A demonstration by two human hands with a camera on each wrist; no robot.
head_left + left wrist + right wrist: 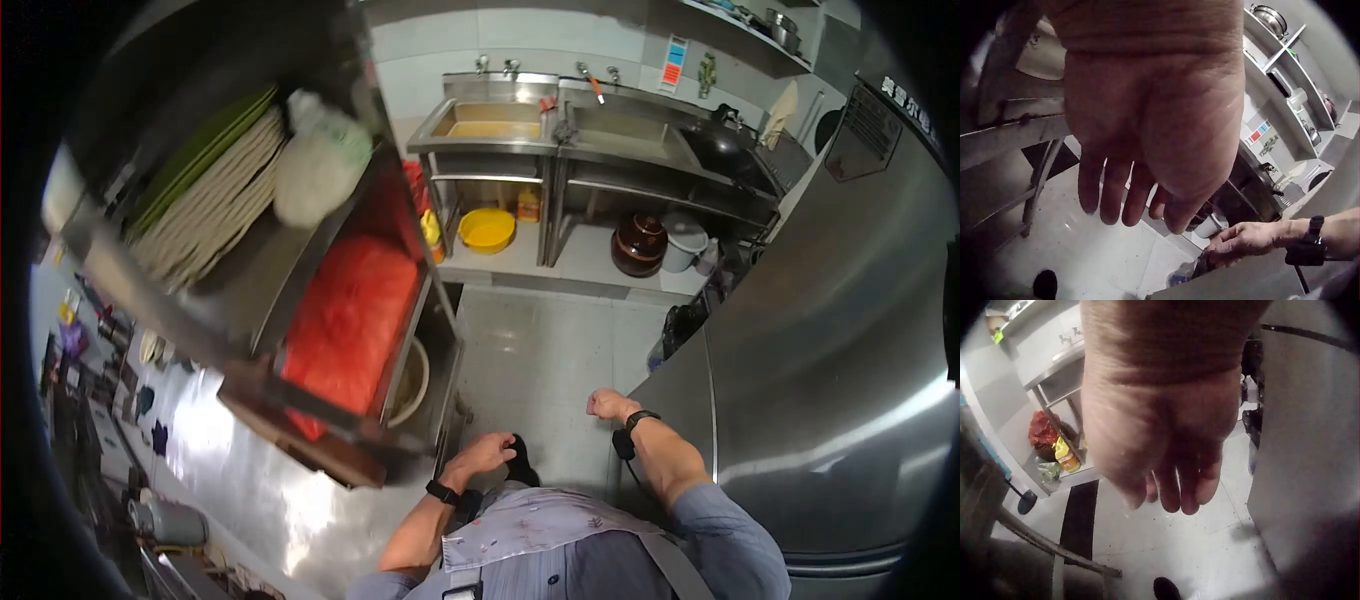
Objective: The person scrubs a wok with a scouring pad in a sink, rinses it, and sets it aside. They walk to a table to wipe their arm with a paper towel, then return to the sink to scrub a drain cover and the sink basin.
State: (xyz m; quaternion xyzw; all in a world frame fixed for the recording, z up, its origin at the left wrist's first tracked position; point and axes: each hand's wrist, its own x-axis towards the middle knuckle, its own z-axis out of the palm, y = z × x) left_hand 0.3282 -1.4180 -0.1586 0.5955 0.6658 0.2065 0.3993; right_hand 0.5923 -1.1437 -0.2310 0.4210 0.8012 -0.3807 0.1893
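- At the far left, a grey gas cylinder [172, 522] lies near the edge of the head view.
- The metal rack [330, 402] stands to the person's left. Its upper shelf bears a leaning stack [215, 200] of pale, ridged pieces with green ones behind, and a translucent plastic bag [325, 165] just beside them.
- On the level below, a bright red covering [350, 320] is spread out; lower still, a round pale rim [424, 375] shows partly behind the frame.
- The left hand [485, 455] is just beside the rack, above the floor [540, 330], with a black band [442, 492] at the wrist. Its grip is released, the fingers relaxed and slightly apart.
- Beyond, under the left sink [490, 122], sit a yellow basin [487, 231] and, to its right, a yellow container [528, 205].
- The right hand [610, 405] hovers near the steel cabinet [840, 300], also wearing a black band [641, 418]. Its grip is released too, the fingers loosely bent.
- Farther back, under the right sink [620, 135], a dark brown jar [640, 245] stands beside a pale bucket [685, 242]; a black pan [720, 148] lies above and to their right.
- The steel cabinet fills the right side, its brushed front reflecting light.
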